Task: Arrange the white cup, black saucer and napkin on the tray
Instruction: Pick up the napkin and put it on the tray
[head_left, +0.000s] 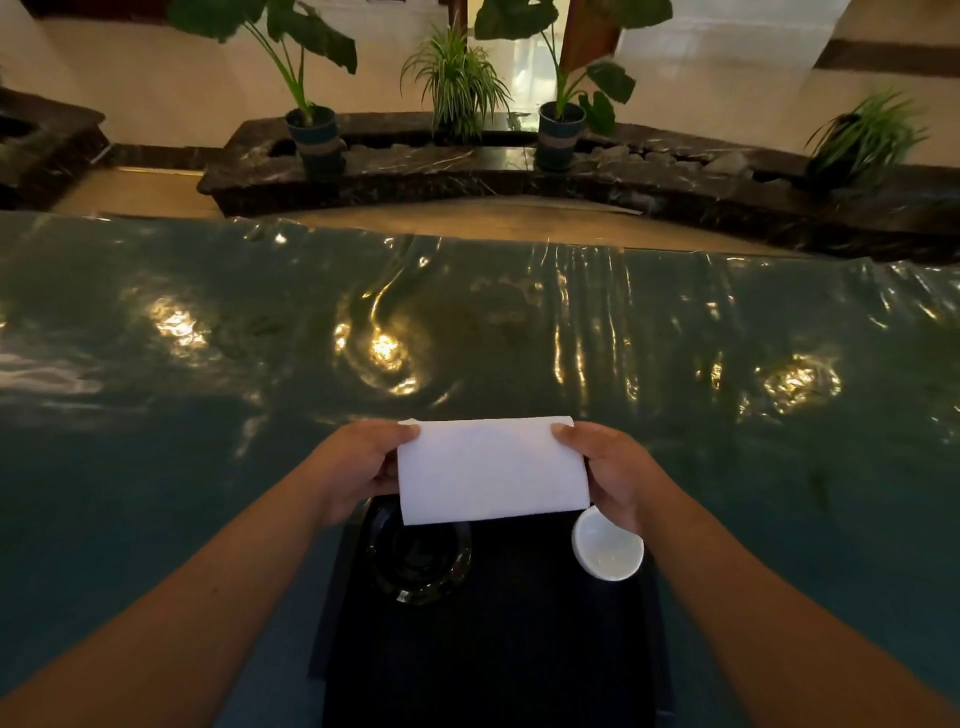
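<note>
A white napkin (491, 470) is held flat above the far end of a black tray (519, 649). My left hand (358, 467) pinches its left edge and my right hand (613, 475) pinches its right edge. A black saucer (418, 558) lies in the tray's far left part, its top edge hidden by the napkin. A white cup (608, 545) sits at the tray's right edge, just below my right hand, its opening facing up toward me.
The tray rests on a table covered in glossy, wrinkled teal plastic (467, 338). Beyond the table's far edge runs a dark marble planter ledge (467, 171) with potted plants (311, 130).
</note>
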